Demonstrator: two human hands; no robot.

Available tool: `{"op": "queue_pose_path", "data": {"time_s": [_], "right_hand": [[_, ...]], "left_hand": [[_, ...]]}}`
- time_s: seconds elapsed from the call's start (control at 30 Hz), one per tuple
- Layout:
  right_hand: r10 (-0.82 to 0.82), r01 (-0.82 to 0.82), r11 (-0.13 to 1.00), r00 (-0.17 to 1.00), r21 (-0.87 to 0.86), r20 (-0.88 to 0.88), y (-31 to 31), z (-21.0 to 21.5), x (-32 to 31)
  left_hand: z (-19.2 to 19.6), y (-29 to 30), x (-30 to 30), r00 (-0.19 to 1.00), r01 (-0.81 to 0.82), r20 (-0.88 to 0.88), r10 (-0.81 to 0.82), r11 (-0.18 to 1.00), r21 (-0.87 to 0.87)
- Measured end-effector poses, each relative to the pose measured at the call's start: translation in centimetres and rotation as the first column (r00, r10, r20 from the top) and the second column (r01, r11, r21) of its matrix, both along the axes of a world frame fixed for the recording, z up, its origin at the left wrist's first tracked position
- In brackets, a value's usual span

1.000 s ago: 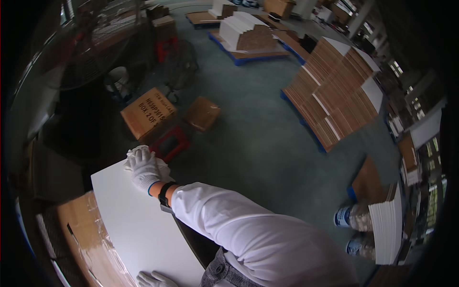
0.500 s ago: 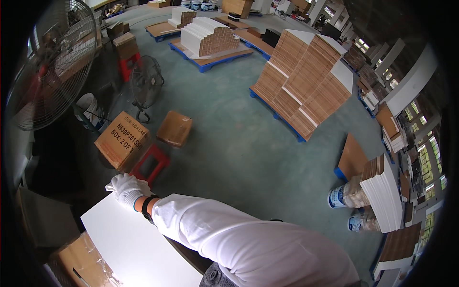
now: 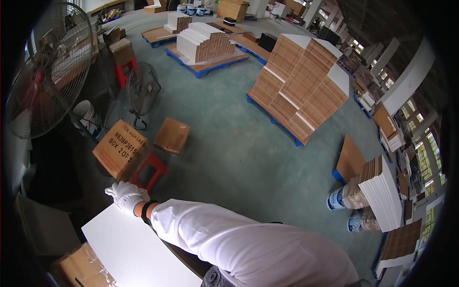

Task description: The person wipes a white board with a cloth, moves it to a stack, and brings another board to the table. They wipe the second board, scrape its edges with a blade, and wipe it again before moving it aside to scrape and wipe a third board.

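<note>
My right hand (image 3: pixel 127 196), in a white knitted glove with a dark band at the wrist, is at the far end of a smooth white panel (image 3: pixel 131 244). Its fingers are drawn together and point left, past the panel's far edge. Whatever may be between them cannot be made out against the white glove. The white-sleeved right arm (image 3: pixel 215 227) reaches across from the lower right. Beneath the panel's left side lies a taped cardboard box (image 3: pixel 83 265). My left hand is out of view.
Beyond my hand, a carton (image 3: pixel 119 149) sits on a red stool (image 3: pixel 152 171), with a smaller carton (image 3: pixel 172 136) beside it. Two fans, one large (image 3: pixel 50 71) and one smaller (image 3: pixel 142 90), stand left. Stacked brown-edged panels (image 3: pixel 301 86) rest on a blue pallet; tubs (image 3: pixel 337 198) stand right.
The whole scene sits slightly lower in the picture, as the view has tilted. My right hand stays at the panel's far end, with its fingers slightly shifted.
</note>
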State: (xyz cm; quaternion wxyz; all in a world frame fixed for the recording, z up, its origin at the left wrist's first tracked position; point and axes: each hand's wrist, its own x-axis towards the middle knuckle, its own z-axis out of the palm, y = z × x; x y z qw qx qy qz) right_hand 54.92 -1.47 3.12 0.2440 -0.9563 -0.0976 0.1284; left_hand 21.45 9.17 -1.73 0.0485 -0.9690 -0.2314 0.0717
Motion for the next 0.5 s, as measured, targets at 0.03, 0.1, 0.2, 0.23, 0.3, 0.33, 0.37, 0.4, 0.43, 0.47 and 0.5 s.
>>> {"op": "queue_pose_path", "data": {"time_s": [0.03, 0.1, 0.2, 0.23, 0.3, 0.33, 0.37, 0.4, 0.43, 0.47, 0.5], "right_hand": [[-0.019, 0.018, 1.000, 1.000, 0.007, 0.007, -0.1, -1.2, 0.4], [-0.031, 0.031, 0.999, 0.999, 0.016, 0.013, -0.1, -2.0, 0.7], [-0.104, 0.102, 0.984, 0.995, 0.144, 0.002, 0.1, -2.0, 0.5], [-0.095, 0.089, 0.988, 0.995, 0.130, 0.042, 0.2, -3.6, 1.2], [-0.068, 0.059, 0.991, 0.995, 0.118, 0.077, 0.8, -5.3, 1.6], [-0.044, 0.035, 0.993, 0.996, 0.111, 0.076, 1.3, -5.6, 1.5], [-0.016, 0.008, 0.995, 0.997, 0.104, 0.074, 1.8, -6.0, 1.5], [-0.007, -0.001, 0.994, 0.997, 0.107, 0.075, 2.3, -6.5, 1.5], [0.154, -0.138, 0.985, 0.972, -0.099, 0.175, 2.6, -7.4, 1.8], [0.328, -0.248, 0.917, 0.915, -0.313, 0.237, 3.1, -8.1, 2.1], [0.318, -0.236, 0.920, 0.916, -0.313, 0.244, 3.1, -9.3, 2.7]], "left_hand": [[0.0, -0.3, 0.3, 1.000, 0.014, -0.002, -0.014, 1.000, -0.004], [-0.1, -0.4, 0.6, 1.000, 0.018, -0.007, -0.018, 1.000, -0.006], [-0.1, -0.3, 0.9, 1.000, 0.021, -0.014, -0.021, 1.000, -0.006], [0.0, -0.6, 1.1, 0.999, 0.032, -0.010, -0.032, 0.999, -0.008], [0.0, -0.5, 1.2, 0.999, 0.034, -0.018, -0.034, 0.999, -0.005], [-0.1, -0.4, 1.0, 0.999, 0.025, -0.021, -0.025, 1.000, -0.004], [0.0, -0.4, 0.8, 1.000, 0.015, -0.024, -0.015, 1.000, -0.002], [0.0, -0.2, 0.7, 1.000, 0.008, -0.026, -0.008, 1.000, -0.003], [0.0, -0.3, 0.7, 1.000, 0.007, -0.025, -0.007, 1.000, 0.001], [0.1, -0.4, 0.7, 1.000, 0.005, -0.026, -0.005, 1.000, 0.001], [0.1, -0.6, 0.9, 1.000, 0.019, -0.022, -0.019, 1.000, 0.000]]}}
